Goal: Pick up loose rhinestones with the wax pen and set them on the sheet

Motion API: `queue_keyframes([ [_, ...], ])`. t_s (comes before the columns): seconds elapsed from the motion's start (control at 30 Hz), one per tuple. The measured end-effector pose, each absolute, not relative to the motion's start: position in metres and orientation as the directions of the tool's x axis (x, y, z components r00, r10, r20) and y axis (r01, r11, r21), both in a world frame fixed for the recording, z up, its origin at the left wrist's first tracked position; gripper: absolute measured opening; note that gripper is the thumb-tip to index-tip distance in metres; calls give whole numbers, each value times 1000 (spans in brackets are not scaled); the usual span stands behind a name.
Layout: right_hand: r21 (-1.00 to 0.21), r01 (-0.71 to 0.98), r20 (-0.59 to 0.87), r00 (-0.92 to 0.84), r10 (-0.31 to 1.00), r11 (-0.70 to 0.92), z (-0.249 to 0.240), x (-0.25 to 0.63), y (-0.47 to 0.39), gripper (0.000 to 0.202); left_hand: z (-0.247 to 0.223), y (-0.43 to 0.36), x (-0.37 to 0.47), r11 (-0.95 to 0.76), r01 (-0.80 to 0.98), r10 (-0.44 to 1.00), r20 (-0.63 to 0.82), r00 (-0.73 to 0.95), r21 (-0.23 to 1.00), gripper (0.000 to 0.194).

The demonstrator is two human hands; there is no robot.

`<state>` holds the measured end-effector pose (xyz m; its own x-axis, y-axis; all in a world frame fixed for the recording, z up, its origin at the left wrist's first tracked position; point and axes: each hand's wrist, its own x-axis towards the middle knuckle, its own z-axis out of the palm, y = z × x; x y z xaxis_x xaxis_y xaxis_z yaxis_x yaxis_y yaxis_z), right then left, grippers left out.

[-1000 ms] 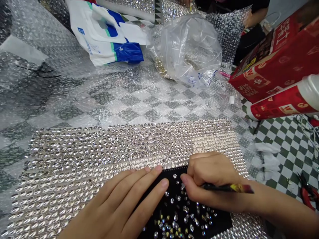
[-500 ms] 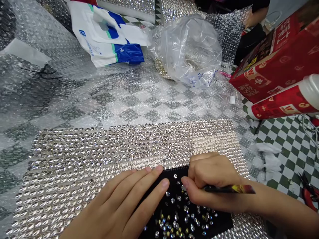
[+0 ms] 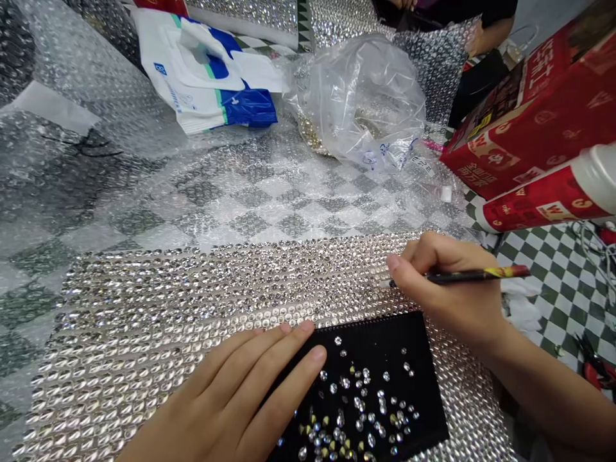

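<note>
My right hand (image 3: 447,282) pinches a dark pen-like stick (image 3: 474,274) with a red and yellow end. Its pale tip touches or hovers just over the upper right of a rhinestone sheet (image 3: 192,289) set in close rows; I cannot tell which. Flat over the left edge of a black tray or pad (image 3: 375,327) lies my left hand (image 3: 255,385), fingers stretched out. Loose clear rhinestones (image 3: 360,404) are scattered on the black surface, some showing gold-coloured backs. The black piece rests on top of the rhinestone sheet.
Bubble wrap (image 3: 216,186) covers a checkered cloth. Behind lie a wet-wipes pack (image 3: 202,83) and a clear plastic bag (image 3: 366,102) of stones. A red box (image 3: 534,115), a red cup (image 3: 543,199) and pliers (image 3: 594,362) sit to the right. Another person's arm (image 3: 495,35) shows at the back.
My right hand has moved up and right with the stick, off the black surface to the upper right part of the rhinestone sheet. My left hand has stayed in place.
</note>
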<state>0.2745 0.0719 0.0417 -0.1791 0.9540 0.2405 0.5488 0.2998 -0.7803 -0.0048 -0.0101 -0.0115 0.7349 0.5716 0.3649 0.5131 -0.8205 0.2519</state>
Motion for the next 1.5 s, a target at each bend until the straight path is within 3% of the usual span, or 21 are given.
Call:
queue_keyframes([
  [0.1, -710, 622, 264, -199, 944, 329, 38, 276, 79, 41, -11, -8, -4, -824, 506, 566, 360, 742, 255, 75],
  [0.23, -655, 660, 285, -236, 929, 368, 35, 276, 80, 41, -11, -6, -3, -824, 503, 566, 359, 742, 259, 67],
  [0.6, -638, 664, 256, -293, 921, 389, 35, 277, 80, 40, -11, -8, -3, -820, 518, 572, 369, 733, 242, 70],
  [0.8, -751, 568, 249, -228, 941, 337, 42, 273, 70, 42, -10, -7, -3, -821, 517, 571, 369, 734, 243, 66],
  [1.0, -873, 352, 120, -515, 849, 337, 45, 260, 51, 39, -10, -5, 0, -819, 513, 573, 368, 732, 255, 64],
  [1.23, -902, 173, 197, -650, 734, 395, 34, 260, 47, 41, -8, -9, -2, -810, 517, 585, 333, 739, 276, 63],
  [1.5, -864, 308, 143, -608, 781, 398, 37, 260, 46, 39, -7, -9, -1, -798, 525, 600, 326, 730, 295, 62],
])
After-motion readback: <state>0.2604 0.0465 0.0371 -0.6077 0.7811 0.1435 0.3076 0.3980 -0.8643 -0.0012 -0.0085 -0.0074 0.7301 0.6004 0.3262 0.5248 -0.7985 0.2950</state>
